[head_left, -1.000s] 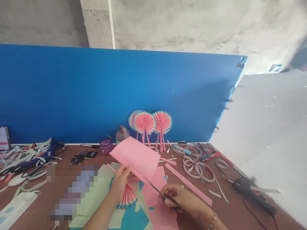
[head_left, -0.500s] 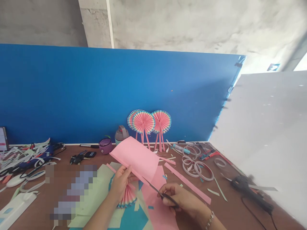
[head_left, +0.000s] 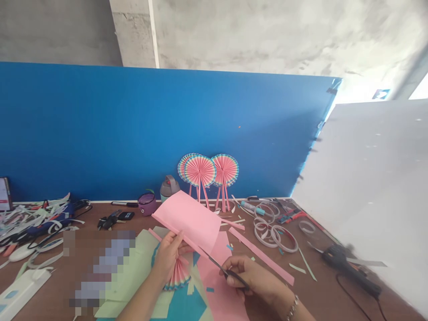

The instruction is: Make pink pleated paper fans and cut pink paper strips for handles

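Observation:
Between thumb and fingers, my left hand (head_left: 170, 254) pinches the near edge of a pink paper sheet (head_left: 190, 218), which curves up above the table. My right hand (head_left: 249, 276) grips a pair of scissors (head_left: 219, 266) by the dark handles. The blades meet the sheet's near edge, right of my left hand. Partly hidden under my left hand lies a pleated paper fan (head_left: 178, 274), pink with a blue and cream rim. Another pink sheet (head_left: 224, 294) rests on the table below the scissors, with pale green paper (head_left: 133, 276) and blue paper (head_left: 187, 305) beside it.
Finished round fans (head_left: 200, 171) lean against the blue partition (head_left: 100, 129). A purple cup (head_left: 147, 204) and a bottle (head_left: 169, 189) stand at the back. Tape rolls (head_left: 265, 232) and a glue gun (head_left: 349, 269) are on the right; paper scraps (head_left: 36, 218) and a power strip (head_left: 25, 292) on the left.
The pink sheet has shifted very slightly to the left. Both hands and the scissors hold nearly the same position.

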